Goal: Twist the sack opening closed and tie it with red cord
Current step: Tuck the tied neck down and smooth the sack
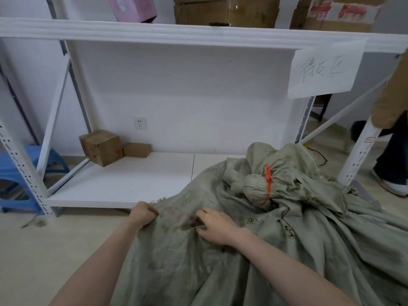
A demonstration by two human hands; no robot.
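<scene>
A grey-green woven sack (181,261) lies crumpled on the floor in front of me, its edge reaching the lowest shelf board. My left hand (142,214) is closed on the sack's near left edge. My right hand (215,226) rests on a fold of the fabric with its fingers curled into it. Behind lies a second sack (309,184) whose neck is bunched into a ball and bound by a red cord (268,180).
A white metal shelf rack (123,180) stands ahead, with two cardboard boxes (101,146) on its lowest board. A blue plastic stool (19,173) is at the left. Another person's leg and shoe (393,182) stand at the right beside the rack post.
</scene>
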